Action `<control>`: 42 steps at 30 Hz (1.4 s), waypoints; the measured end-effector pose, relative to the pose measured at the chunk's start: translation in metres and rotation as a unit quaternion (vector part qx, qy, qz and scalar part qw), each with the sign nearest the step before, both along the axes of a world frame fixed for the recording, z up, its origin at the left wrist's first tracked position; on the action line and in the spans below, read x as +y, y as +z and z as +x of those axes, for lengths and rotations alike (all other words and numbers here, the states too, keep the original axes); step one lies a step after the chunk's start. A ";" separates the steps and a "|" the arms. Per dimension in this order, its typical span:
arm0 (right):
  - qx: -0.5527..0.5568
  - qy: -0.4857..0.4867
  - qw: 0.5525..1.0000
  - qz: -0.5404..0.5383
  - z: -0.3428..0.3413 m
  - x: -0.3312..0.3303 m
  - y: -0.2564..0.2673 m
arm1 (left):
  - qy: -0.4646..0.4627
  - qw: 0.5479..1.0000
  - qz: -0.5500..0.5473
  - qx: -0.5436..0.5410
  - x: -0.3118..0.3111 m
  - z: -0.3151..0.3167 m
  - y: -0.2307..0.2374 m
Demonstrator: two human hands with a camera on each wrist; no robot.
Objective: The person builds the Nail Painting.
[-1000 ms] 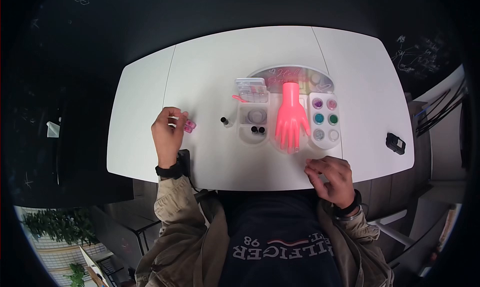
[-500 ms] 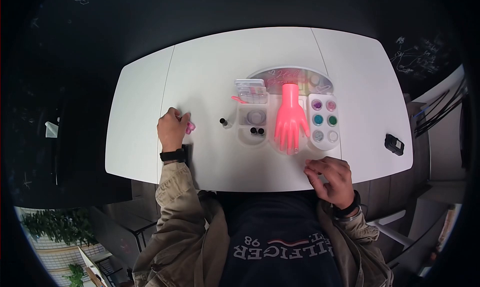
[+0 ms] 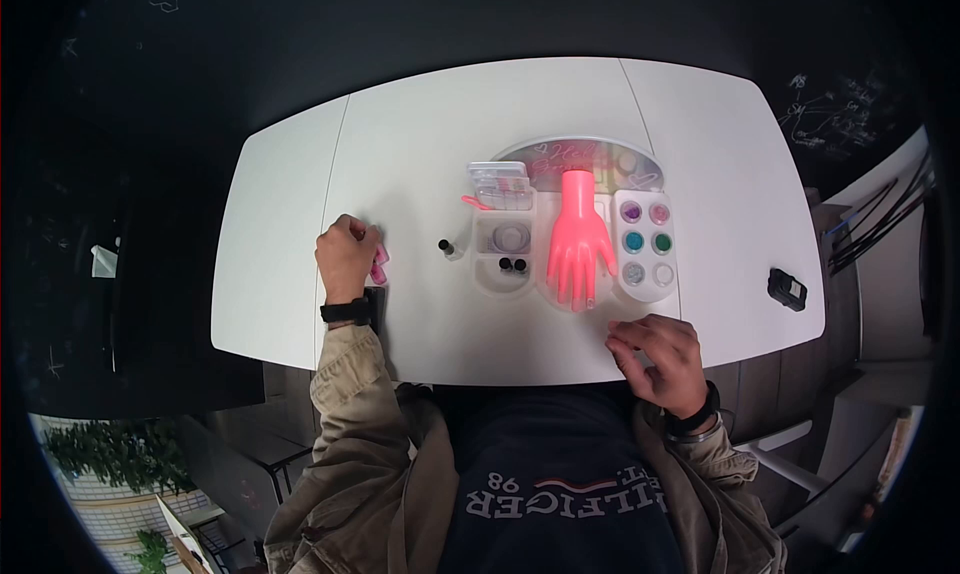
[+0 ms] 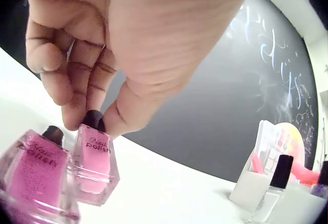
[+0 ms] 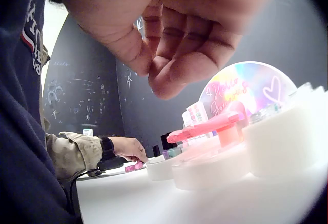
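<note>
Between thumb and fingers, the left hand (image 3: 345, 262) (image 4: 154, 34) pinches the black cap of a light pink nail polish bottle (image 4: 96, 157), which stands upright on the white table. A darker pink bottle (image 4: 37, 175) is close beside it, nearer the left wrist camera. The head view shows pink bottles (image 3: 378, 273) partly covered by the left hand. Over the table's front edge, the right hand (image 3: 664, 362) (image 5: 189, 34) hangs with loosely curled fingers, thumb against a fingertip, nothing visible in it. A pink model hand (image 3: 580, 239) lies just beyond it.
A clear bottle with a black cap (image 3: 446, 247) stands left of a white tray (image 3: 490, 285) holding two black-capped bottles. Six glitter pots sit in the right tray (image 3: 646, 292), with a round-topped mirror (image 3: 550, 158) behind. A black device (image 3: 787, 289) lies far right.
The left hand has come down onto a pink bottle, and its fingers have closed on the cap. The right hand has stayed nearly still.
</note>
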State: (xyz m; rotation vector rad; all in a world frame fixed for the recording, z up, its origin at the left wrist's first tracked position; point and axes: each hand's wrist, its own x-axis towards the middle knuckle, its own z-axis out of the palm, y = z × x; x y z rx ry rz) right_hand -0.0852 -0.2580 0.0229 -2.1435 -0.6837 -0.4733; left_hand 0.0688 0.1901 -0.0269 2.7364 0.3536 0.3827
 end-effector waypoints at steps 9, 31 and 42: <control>0.009 -0.002 1.000 -0.002 -0.002 0.001 0.001 | -0.027 0.996 -0.077 -0.032 0.004 -0.003 0.002; -0.002 0.001 1.000 -0.010 -0.003 0.002 0.002 | -0.315 0.934 -0.165 -0.037 -0.125 -0.061 0.070; 0.014 0.006 1.000 -0.004 -0.004 0.001 0.001 | -0.330 0.928 -0.174 0.007 -0.130 -0.056 0.042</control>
